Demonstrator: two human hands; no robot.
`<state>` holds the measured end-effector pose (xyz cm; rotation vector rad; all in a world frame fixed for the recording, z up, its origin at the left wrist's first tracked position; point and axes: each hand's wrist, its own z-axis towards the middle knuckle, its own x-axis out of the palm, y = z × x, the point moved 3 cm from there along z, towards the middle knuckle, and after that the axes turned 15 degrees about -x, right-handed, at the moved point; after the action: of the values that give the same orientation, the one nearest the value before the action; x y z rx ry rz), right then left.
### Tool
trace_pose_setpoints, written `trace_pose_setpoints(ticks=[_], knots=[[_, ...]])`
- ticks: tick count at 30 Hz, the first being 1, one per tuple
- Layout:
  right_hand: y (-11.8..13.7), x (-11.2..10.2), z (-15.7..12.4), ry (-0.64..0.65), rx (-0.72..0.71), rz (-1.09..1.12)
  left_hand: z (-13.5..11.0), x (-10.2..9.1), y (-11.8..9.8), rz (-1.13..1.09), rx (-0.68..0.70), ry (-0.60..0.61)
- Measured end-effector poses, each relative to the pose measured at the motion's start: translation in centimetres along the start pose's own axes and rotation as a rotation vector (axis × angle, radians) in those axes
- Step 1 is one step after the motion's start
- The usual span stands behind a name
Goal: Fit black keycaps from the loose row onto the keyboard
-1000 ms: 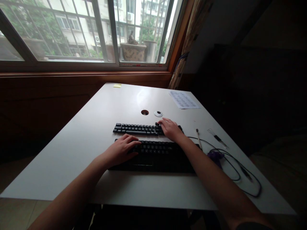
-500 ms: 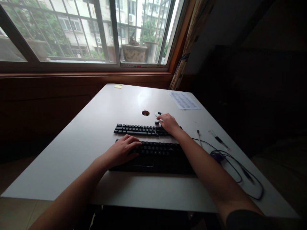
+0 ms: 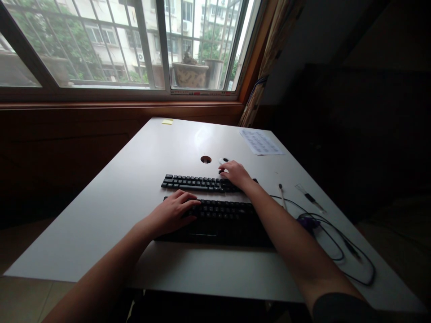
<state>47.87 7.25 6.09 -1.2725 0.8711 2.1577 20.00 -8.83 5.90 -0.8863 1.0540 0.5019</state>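
Observation:
A black keyboard (image 3: pixel 218 233) lies near the front of the white table. Behind it, loose black keycaps (image 3: pixel 191 182) are laid out in rows. My left hand (image 3: pixel 177 210) rests on the keyboard's left part, palm down with the fingers stretched over the keys. My right hand (image 3: pixel 236 174) is above the right end of the rows. Its thumb and fingertips close around a single black keycap (image 3: pixel 221 171), which is partly hidden by the fingers. Just beyond those fingertips lies a small white round object with a dark centre (image 3: pixel 223 160).
The white table (image 3: pixel 111 202) has a round cable hole (image 3: pixel 206 159). Printed sheets (image 3: pixel 261 142) lie at the back right, a yellow sticky note (image 3: pixel 167 121) at the back left. To the right are a small brush (image 3: pixel 282 195), a wire keycap puller (image 3: pixel 310 197) and a looped cable (image 3: pixel 373 273).
My right hand's fingertips have come down from beside the white round object onto the black keycap. The left hand stays on the keyboard. The view has shifted slightly.

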Motion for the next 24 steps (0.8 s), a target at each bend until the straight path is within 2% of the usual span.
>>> trace_pose_setpoints(ticks=[4,8,11,13,16,21,24], knots=[[1.2,-0.4,-0.6,-0.145,-0.024,0.176,0.0,0.0,-0.1,0.005,-0.004,0.000],[3.9,-0.5,-2.1,-0.251,-0.049,0.373,0.0,-0.2,-0.4,0.014,-0.002,-0.024],[6.6,-0.5,-3.7,-0.306,-0.053,0.515,0.1,-0.6,-0.6,-0.005,0.004,-0.098],[8.4,-0.4,-4.9,-0.350,-0.024,0.776,0.1,-0.9,-0.7,-0.029,-0.001,-0.178],[10.8,-0.3,-6.8,-0.372,0.025,0.975,-0.1,-1.4,-1.1,-0.080,0.016,-0.276],[13.6,-0.3,-9.5,-0.386,0.063,1.067,-0.5,-1.2,-2.2,-0.099,0.136,-0.287],[14.3,-0.3,-10.4,-0.405,0.087,1.056,-0.5,-0.7,-2.7,-0.061,0.172,-0.245]])
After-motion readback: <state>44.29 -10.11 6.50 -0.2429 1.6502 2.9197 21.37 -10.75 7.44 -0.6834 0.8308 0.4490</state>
